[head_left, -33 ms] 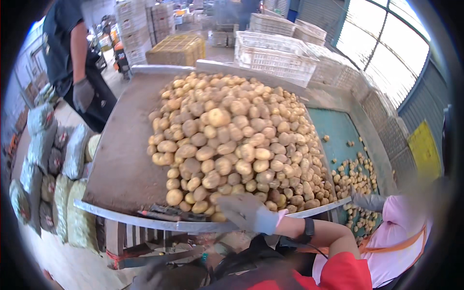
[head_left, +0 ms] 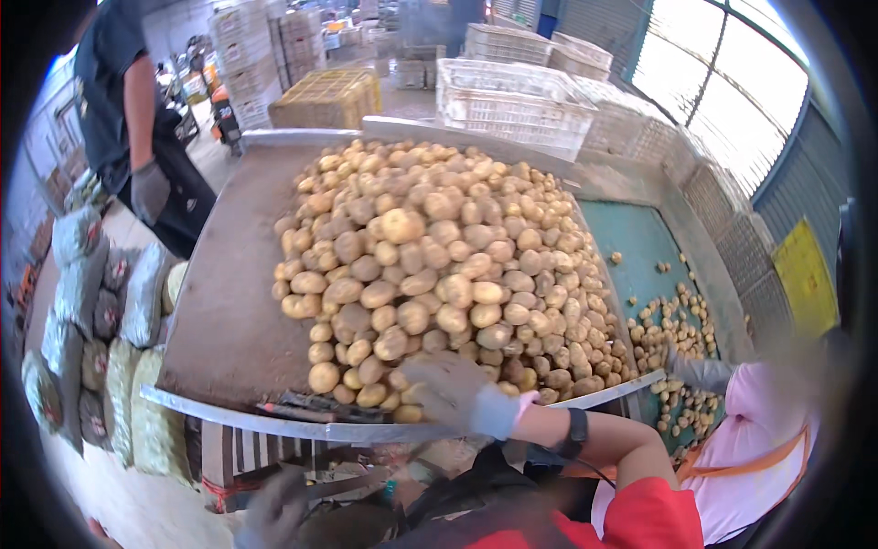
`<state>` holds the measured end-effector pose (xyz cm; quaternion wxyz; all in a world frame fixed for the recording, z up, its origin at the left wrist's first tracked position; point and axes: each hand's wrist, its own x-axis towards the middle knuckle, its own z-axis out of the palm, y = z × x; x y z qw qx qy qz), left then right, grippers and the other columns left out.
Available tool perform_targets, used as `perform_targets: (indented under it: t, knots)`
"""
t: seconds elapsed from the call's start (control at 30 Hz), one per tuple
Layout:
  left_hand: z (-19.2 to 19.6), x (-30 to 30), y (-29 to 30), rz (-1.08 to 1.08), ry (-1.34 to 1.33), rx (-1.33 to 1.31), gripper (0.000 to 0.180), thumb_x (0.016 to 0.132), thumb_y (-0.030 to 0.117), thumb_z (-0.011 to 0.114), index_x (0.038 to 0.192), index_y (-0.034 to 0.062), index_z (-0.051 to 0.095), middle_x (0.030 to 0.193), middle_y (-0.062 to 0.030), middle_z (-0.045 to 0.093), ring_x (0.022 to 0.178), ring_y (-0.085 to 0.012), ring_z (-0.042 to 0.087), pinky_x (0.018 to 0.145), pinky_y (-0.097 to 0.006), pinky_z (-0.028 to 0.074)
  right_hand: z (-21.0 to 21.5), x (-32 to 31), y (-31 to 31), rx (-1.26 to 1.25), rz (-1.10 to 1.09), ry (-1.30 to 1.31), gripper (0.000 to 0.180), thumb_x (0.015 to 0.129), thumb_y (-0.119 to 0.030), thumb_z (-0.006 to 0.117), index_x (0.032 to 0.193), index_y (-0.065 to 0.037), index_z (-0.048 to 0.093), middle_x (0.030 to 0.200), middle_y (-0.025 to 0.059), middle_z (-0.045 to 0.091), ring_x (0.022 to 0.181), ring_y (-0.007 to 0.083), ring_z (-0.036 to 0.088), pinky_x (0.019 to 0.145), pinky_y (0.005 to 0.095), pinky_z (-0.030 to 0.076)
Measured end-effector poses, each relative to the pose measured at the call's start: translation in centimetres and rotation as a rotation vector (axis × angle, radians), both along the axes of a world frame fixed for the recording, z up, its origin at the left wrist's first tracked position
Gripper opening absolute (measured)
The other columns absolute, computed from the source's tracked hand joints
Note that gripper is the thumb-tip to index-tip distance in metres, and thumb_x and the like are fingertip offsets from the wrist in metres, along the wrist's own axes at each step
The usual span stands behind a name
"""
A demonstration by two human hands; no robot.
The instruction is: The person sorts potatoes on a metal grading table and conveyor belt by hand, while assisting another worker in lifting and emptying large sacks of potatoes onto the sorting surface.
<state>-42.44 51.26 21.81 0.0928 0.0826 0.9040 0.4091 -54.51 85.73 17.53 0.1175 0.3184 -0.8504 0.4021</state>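
Observation:
A large heap of potatoes (head_left: 412, 265) covers much of a sloping brown tabletop (head_left: 224, 302). At the table's near metal edge, my right hand (head_left: 448, 393), in a grey glove with a light blue cuff, lies over the closest potatoes. Its fingers stretch left and touch them, apparently gripping none. Low on the left, beneath the table edge, my gloved left hand (head_left: 277, 508) is smeared by motion. Whether that hand holds anything does not show. Some dark, flat items (head_left: 320, 407) lie against the near edge, left of my right hand.
On the right, a co-worker's gloved hand (head_left: 700, 371) reaches over a green sorting surface (head_left: 631, 242) with smaller potatoes. Another person (head_left: 137, 119) stands at left beside filled sacks (head_left: 142, 293). White crates (head_left: 517, 105) and a yellow crate (head_left: 329, 99) stand behind the table.
My right hand has shifted slightly up and to the right over the near potatoes. My left hand has come into view at the lower left. The whole view has shifted slightly.

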Motion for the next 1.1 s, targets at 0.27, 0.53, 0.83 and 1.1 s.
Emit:
perform_targets:
  t: [0.27,0.53,0.83,1.1]
  knots:
    - [-4.4,-21.8,22.4,-0.23,0.098,0.035,0.081,0.081,0.022,0.07,0.141,-0.005,0.023,0.127,-0.0286,0.047,0.117,-0.0367,0.051,0.1,-0.043,0.04,-2.8,-2.7,6.8,0.62,0.103,-0.353,0.056,0.085,-0.032,0.055,0.134,-0.006,0.044,0.143,0.0151,0.038,0.134,0.0337,0.032,0.112,0.0443,0.023]
    - [-8.3,-22.9,35.3,-0.106,0.231,-0.073,0.092,0.076,0.021,0.073,0.145,0.0004,0.015,0.139,-0.0286,0.023,0.128,-0.0398,0.029,0.108,-0.045,0.026,-4.1,-2.7,16.9,0.256,0.209,-0.393,0.06,0.083,-0.024,0.055,0.137,-0.006,0.04,0.144,0.0124,0.037,0.137,0.0293,0.029,0.116,0.0403,0.017]
    - [-13.1,-27.5,48.4,-0.18,0.307,0.121,0.095,0.078,0.014,0.071,0.146,0.0018,0.006,0.146,-0.0206,0.02,0.133,-0.0292,0.026,0.11,-0.038,0.023,-10.2,-5.2,28.0,0.23,0.032,-0.36,0.063,0.085,-0.024,0.053,0.143,-0.014,0.032,0.143,0.0102,0.039,0.136,0.0261,0.032,0.116,0.0453,0.015]
    - [-14.9,-34.2,60.7,-0.408,-0.098,0.164,0.075,0.086,0.02,0.066,0.147,0.0074,0.024,0.141,-0.0198,0.034,0.125,-0.0278,0.041,0.104,-0.041,0.036,-12.9,-9.1,40.3,0.021,-0.32,-0.814,0.075,0.085,-0.041,0.054,0.144,-0.007,0.025,0.131,0.0256,0.046,0.117,0.0371,0.05,0.097,0.043,0.041]
